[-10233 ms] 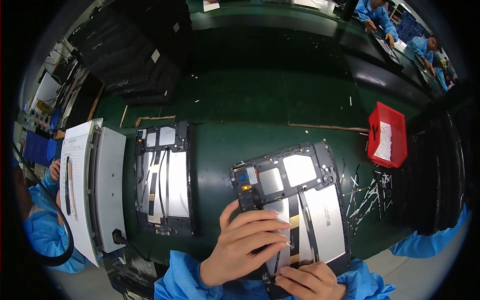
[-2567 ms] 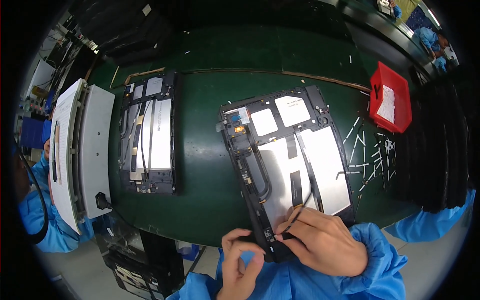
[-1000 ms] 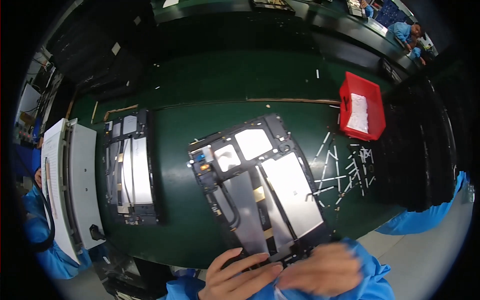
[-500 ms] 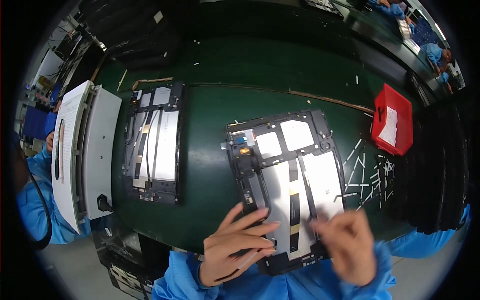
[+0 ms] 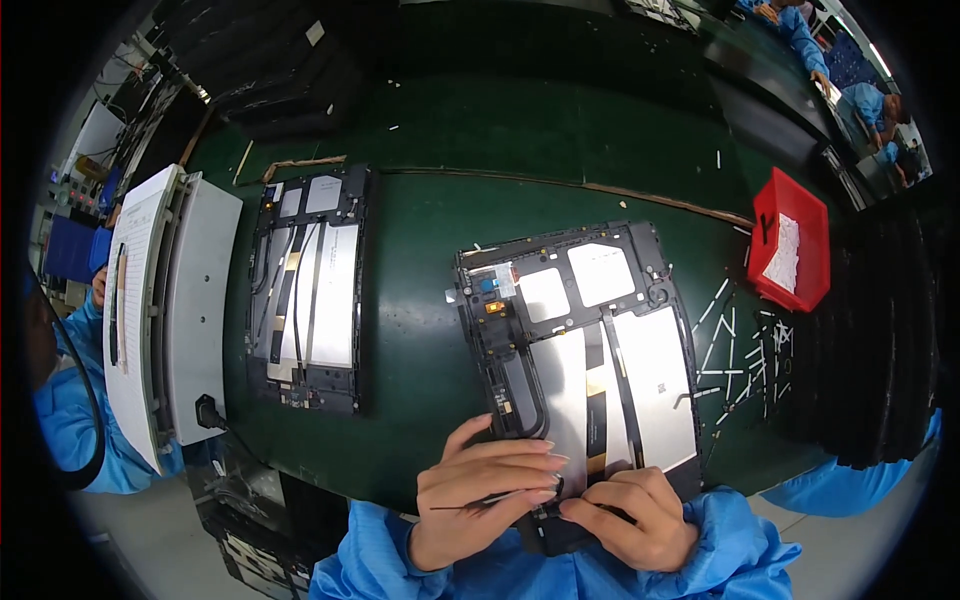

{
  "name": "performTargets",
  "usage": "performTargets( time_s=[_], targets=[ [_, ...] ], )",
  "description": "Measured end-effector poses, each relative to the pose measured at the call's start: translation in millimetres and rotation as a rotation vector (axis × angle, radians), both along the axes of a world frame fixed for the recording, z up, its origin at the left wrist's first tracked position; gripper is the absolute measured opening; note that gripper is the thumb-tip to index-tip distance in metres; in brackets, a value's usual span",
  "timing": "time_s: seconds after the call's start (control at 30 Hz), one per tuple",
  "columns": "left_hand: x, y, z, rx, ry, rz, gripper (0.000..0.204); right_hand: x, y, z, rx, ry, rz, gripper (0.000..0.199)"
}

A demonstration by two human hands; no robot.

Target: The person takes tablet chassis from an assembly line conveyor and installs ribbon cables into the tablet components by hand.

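An opened tablet (image 5: 585,345) lies back-off on the green mat (image 5: 420,300), showing silver battery cells and a black frame. My left hand (image 5: 480,500) rests on its near left corner and pinches a thin dark stick-like tool (image 5: 480,503) between its fingers. My right hand (image 5: 630,515) presses down on the tablet's near edge with bent fingers, touching the left fingertips. The near edge of the tablet is hidden under both hands.
A second opened tablet (image 5: 308,290) lies to the left on the mat. A white machine box (image 5: 165,310) stands at the far left. A red bin (image 5: 790,250) and several scattered white strips (image 5: 740,350) sit at the right. Other people work at the back right.
My right hand has come in from the right side of the tablet to its near edge beside my left hand. The view has shifted slightly.
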State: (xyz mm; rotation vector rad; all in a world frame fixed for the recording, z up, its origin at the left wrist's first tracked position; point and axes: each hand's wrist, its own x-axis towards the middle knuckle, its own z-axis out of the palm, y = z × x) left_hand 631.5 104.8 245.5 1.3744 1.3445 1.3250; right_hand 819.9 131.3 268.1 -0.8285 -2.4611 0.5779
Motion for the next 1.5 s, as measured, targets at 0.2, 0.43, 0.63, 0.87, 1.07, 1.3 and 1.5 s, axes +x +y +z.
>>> performTargets(
  time_s=[0.2, 0.43, 0.63, 0.87, 1.07, 1.3, 1.5],
  targets=[
    [0, 1, -1, -0.008, -0.011, 0.024, 0.015, 0, 0, 2, 0.034, -0.063, 0.034, 0.031],
    [-11, 17, 8, 0.126, 0.204, -0.047, 0.012, -1, 3, 6, 0.025, -0.07, 0.108, 0.028],
    [-3, 44, 1, 0.185, 0.457, -0.081, 0.017, 2, 0, 1, -0.026, -0.03, 0.01, 0.028],
    [-5, 43, -1, 0.149, 0.436, -0.078, 0.015, 2, 5, 6, -0.033, -0.091, 0.108, 0.027],
    [-4, 45, 0, 0.155, 0.416, -0.036, 0.014, 1, 7, 7, -0.026, -0.104, 0.125, 0.029],
    [-3, 44, -1, 0.114, 0.417, -0.043, 0.014, 1, 6, 7, -0.031, -0.106, 0.106, 0.029],
    [-3, 43, 3, 0.096, 0.433, -0.048, 0.014, 1, 5, 7, -0.009, -0.108, 0.104, 0.029]
  ],
)
